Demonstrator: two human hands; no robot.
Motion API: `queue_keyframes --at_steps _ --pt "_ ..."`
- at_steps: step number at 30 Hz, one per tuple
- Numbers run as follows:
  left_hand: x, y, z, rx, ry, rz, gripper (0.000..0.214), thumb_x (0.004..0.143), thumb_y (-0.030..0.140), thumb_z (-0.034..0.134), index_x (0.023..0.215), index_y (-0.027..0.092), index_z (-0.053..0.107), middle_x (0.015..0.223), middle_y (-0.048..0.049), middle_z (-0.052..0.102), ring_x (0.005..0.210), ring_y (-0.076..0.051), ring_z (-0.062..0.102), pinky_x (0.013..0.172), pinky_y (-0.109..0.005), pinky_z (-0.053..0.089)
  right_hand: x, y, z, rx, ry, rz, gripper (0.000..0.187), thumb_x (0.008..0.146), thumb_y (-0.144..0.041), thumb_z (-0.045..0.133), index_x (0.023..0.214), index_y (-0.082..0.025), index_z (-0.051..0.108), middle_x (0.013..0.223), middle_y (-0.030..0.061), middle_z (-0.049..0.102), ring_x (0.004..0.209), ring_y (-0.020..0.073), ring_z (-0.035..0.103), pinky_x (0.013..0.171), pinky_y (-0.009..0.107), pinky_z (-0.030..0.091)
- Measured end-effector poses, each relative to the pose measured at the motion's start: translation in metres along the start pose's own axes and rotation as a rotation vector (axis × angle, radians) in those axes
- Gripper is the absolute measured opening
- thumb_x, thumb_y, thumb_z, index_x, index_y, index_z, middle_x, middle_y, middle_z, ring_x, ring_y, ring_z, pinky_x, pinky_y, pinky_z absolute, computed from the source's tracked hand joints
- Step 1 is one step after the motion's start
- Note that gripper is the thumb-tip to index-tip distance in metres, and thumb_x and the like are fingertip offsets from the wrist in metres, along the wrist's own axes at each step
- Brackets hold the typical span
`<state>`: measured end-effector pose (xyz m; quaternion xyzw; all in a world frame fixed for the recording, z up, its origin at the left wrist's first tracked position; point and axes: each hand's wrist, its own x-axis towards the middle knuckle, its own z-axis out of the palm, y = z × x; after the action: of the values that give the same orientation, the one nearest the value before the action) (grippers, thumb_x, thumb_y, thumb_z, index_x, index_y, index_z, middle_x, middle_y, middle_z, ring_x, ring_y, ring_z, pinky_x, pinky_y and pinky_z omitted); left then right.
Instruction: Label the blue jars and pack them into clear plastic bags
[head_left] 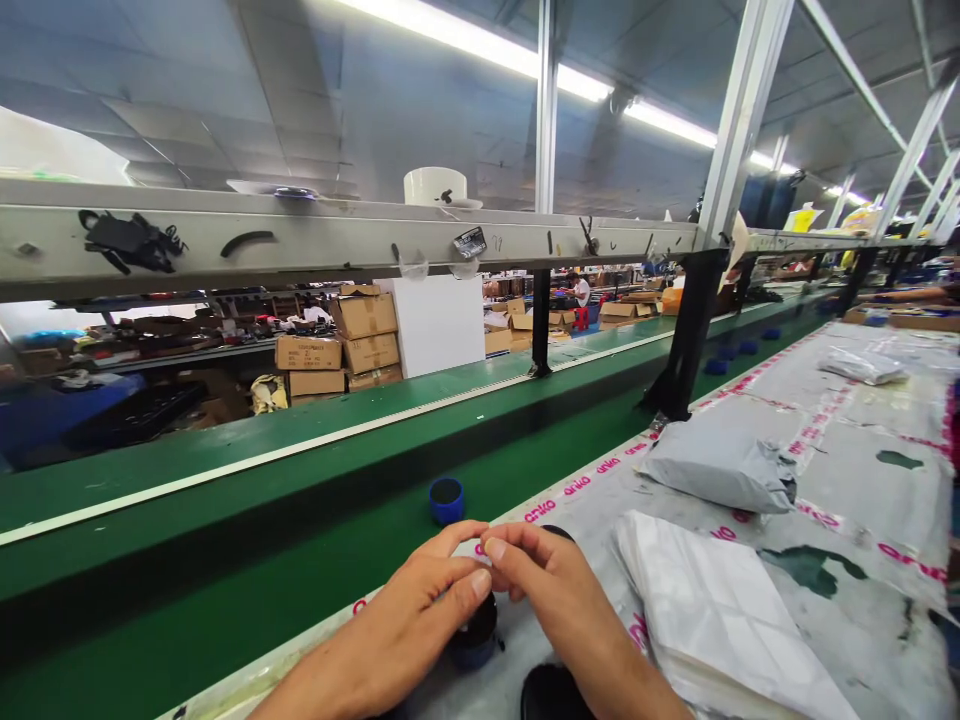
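My left hand (424,615) and my right hand (546,578) meet above the near edge of the table, fingers curled and tips pressed close together. Whatever they pinch, if anything, is too small or hidden to make out. Just under the left fingers stands a round blue and black piece (475,640), partly covered by the hand. A black object (553,694) lies below my right wrist, cut off by the frame. Another dark rim shows behind the right fingers. Beyond the hands, a short blue cylinder with a black top (447,500) sits on the green conveyor belt (315,575).
A stack of white bags (720,610) lies right of my hands, with a grey plastic parcel (716,466) behind it. More blue pieces (716,367) sit farther along the belt. A black post (684,335) supports the overhead shelf rail (337,240). Cardboard boxes (369,328) stand beyond.
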<state>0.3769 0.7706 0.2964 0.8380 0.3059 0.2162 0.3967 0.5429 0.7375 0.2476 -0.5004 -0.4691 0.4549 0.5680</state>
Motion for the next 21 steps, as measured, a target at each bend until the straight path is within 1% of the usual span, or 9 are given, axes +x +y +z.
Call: queue_keyframes --at_steps 3,7,9,11,13,15,18,19,21 --pt "-0.001 0.0 0.003 0.008 0.009 -0.023 0.046 0.099 0.053 0.043 0.084 0.025 0.077 0.114 -0.0036 0.069 0.121 -0.024 0.057 0.108 -0.037 0.046 -0.002 -0.002 -0.001 0.028 -0.021 0.03 0.026 0.083 -0.04 0.065 0.077 -0.016 0.07 0.072 0.0003 0.064 0.07 0.0148 0.052 0.066 0.026 0.04" --pt "-0.003 -0.004 0.003 -0.017 -0.031 -0.042 0.047 0.101 0.052 0.039 0.084 0.025 0.074 0.12 -0.0017 0.065 0.123 -0.023 0.055 0.108 -0.036 0.045 -0.004 0.002 -0.001 -0.026 -0.032 0.022 0.023 0.083 -0.038 0.065 0.071 -0.017 0.066 0.069 -0.001 0.059 0.069 0.0145 0.047 0.066 0.027 0.039" --pt "-0.003 -0.005 0.003 -0.04 -0.054 -0.032 0.047 0.103 0.049 0.037 0.085 0.025 0.073 0.121 -0.0009 0.064 0.124 -0.022 0.054 0.109 -0.034 0.043 -0.005 0.003 0.0 -0.03 -0.059 0.009 0.025 0.085 -0.038 0.063 0.071 -0.018 0.064 0.069 -0.0012 0.058 0.069 0.0147 0.047 0.066 0.027 0.039" --pt "-0.003 -0.006 0.004 -0.057 -0.064 -0.017 0.046 0.104 0.046 0.036 0.087 0.025 0.073 0.126 -0.0002 0.062 0.125 -0.021 0.053 0.111 -0.033 0.04 -0.006 0.003 0.0 -0.025 -0.072 -0.004 0.026 0.087 -0.04 0.061 0.074 -0.018 0.064 0.072 -0.0008 0.059 0.071 0.0152 0.049 0.067 0.027 0.041" --pt "-0.002 -0.007 0.006 -0.077 -0.055 0.005 0.045 0.105 0.043 0.034 0.092 0.026 0.074 0.134 0.001 0.058 0.125 -0.02 0.053 0.112 -0.032 0.039 -0.007 0.004 0.0 -0.03 -0.065 -0.021 0.028 0.089 -0.042 0.059 0.078 -0.018 0.065 0.075 -0.0005 0.06 0.073 0.0156 0.051 0.068 0.027 0.041" --pt "0.0 -0.008 0.009 -0.11 -0.036 0.022 0.042 0.105 0.041 0.034 0.104 0.028 0.074 0.138 0.002 0.056 0.123 -0.02 0.055 0.111 -0.031 0.04 -0.007 0.006 -0.001 -0.058 -0.046 -0.046 0.03 0.091 -0.045 0.058 0.079 -0.018 0.065 0.073 -0.001 0.059 0.071 0.0154 0.05 0.068 0.027 0.04" --pt "0.003 -0.011 0.013 -0.16 0.004 0.035 0.036 0.105 0.04 0.037 0.123 0.031 0.068 0.134 0.0016 0.06 0.117 -0.019 0.058 0.107 -0.031 0.043 -0.006 0.009 -0.002 -0.078 -0.027 -0.083 0.033 0.092 -0.047 0.056 0.081 -0.018 0.066 0.073 -0.0004 0.06 0.069 0.015 0.048 0.066 0.028 0.039" --pt "0.005 -0.011 0.014 -0.165 0.015 0.042 0.036 0.105 0.04 0.038 0.127 0.031 0.066 0.132 0.0013 0.062 0.115 -0.019 0.058 0.106 -0.031 0.043 -0.006 0.01 -0.002 -0.075 -0.022 -0.087 0.033 0.092 -0.047 0.057 0.082 -0.017 0.067 0.075 0.0002 0.061 0.069 0.0152 0.048 0.066 0.028 0.039" --pt "0.008 -0.012 0.016 -0.151 0.029 0.054 0.037 0.105 0.041 0.038 0.127 0.03 0.066 0.13 0.0007 0.064 0.112 -0.019 0.059 0.104 -0.031 0.045 -0.007 0.011 -0.001 -0.061 0.007 -0.091 0.033 0.091 -0.049 0.059 0.083 -0.017 0.068 0.078 0.0013 0.063 0.072 0.016 0.049 0.066 0.028 0.039"
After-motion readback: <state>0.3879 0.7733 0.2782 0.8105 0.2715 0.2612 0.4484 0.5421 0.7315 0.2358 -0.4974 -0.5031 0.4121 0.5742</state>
